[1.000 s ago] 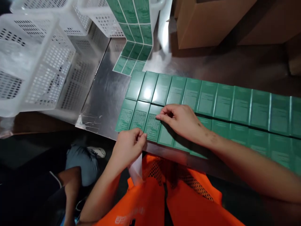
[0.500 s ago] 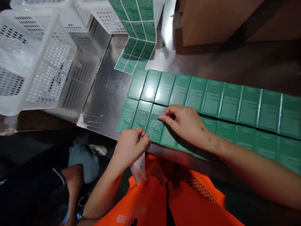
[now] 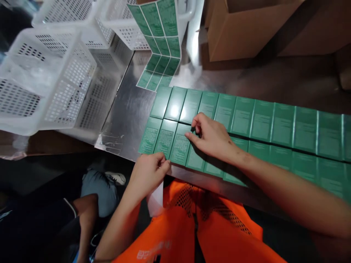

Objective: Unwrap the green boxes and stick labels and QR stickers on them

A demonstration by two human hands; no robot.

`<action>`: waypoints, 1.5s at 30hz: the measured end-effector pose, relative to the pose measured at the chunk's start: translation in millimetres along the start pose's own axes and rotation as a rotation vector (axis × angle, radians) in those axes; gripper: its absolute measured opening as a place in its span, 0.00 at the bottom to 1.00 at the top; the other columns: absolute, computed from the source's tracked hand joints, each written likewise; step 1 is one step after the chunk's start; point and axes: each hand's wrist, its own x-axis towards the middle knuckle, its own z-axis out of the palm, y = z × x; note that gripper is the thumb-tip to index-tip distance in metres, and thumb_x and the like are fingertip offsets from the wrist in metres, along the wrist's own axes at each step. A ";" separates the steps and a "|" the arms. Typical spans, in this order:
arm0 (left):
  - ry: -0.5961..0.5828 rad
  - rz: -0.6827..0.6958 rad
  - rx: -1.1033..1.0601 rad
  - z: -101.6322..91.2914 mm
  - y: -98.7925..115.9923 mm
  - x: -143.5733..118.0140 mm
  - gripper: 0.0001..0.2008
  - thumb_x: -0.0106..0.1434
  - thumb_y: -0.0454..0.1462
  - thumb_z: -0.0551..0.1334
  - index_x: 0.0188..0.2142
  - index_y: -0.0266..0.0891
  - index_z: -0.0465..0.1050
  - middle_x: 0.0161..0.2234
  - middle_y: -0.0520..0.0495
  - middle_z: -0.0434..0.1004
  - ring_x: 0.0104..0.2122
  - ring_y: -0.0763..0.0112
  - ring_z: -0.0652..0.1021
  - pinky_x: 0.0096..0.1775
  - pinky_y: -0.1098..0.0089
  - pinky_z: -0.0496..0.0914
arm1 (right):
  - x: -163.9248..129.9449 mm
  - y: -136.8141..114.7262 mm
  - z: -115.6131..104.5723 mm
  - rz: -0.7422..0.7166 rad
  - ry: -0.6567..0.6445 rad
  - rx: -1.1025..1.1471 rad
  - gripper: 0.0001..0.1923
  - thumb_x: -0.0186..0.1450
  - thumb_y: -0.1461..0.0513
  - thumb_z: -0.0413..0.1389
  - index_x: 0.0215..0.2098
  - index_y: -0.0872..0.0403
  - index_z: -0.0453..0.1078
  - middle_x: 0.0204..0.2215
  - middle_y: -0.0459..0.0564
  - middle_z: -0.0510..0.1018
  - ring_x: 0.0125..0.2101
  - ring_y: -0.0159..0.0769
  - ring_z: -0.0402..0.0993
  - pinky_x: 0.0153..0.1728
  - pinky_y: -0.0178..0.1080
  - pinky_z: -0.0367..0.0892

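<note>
Two rows of green boxes lie side by side on the metal table. In the front row, the first box [image 3: 150, 136], the second box [image 3: 165, 136] and the third box [image 3: 180, 146] bear densely printed green labels. Over the upper right of the third box hovers my right hand [image 3: 211, 137], thumb and index finger apart; a small dark spot between them is unclear. My left hand [image 3: 149, 170] is closed at the table's front edge, pinching white backing paper [image 3: 156, 199] that hangs below it. A strip of green labels [image 3: 164, 45] stands folded behind the rows.
White perforated baskets, one with clear plastic inside [image 3: 68, 76], stand at the left. A cardboard box [image 3: 252, 34] is at the back right on the metal table [image 3: 126, 106]. Another person's knee [image 3: 95, 193] and arm show at lower left.
My right thumb and index finger have parted and lifted slightly from the third box. My left hand has shifted a little left and down with the backing paper. The view has tilted slightly.
</note>
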 end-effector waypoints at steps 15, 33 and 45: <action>1.221 0.019 -0.533 -18.7 12.0 -16.7 0.15 0.64 0.47 0.59 0.31 0.38 0.72 0.25 0.53 0.72 0.22 0.76 0.68 0.26 0.74 0.63 | -52.6 -36.8 -1.3 -0.184 -0.232 0.490 0.27 0.63 0.46 0.60 0.51 0.50 0.57 0.40 0.50 0.77 0.35 0.38 0.75 0.32 0.37 0.66; 0.473 0.279 -1.024 -25.8 -30.7 -42.7 0.45 0.48 0.36 0.75 0.64 0.50 0.61 0.44 0.48 0.79 0.40 0.69 0.79 0.41 0.72 0.73 | -81.1 -51.7 27.5 -0.133 0.276 0.848 0.13 0.63 0.59 0.63 0.46 0.48 0.75 0.32 0.44 0.79 0.29 0.34 0.76 0.35 0.38 0.74; 0.662 0.359 -0.410 -33.5 -20.5 -49.6 0.14 0.55 0.42 0.69 0.20 0.39 0.70 0.39 0.47 0.75 0.41 0.65 0.76 0.43 0.67 0.70 | -94.0 -33.7 4.5 -0.084 0.319 0.599 0.07 0.63 0.59 0.63 0.40 0.47 0.79 0.30 0.46 0.78 0.29 0.35 0.73 0.30 0.37 0.69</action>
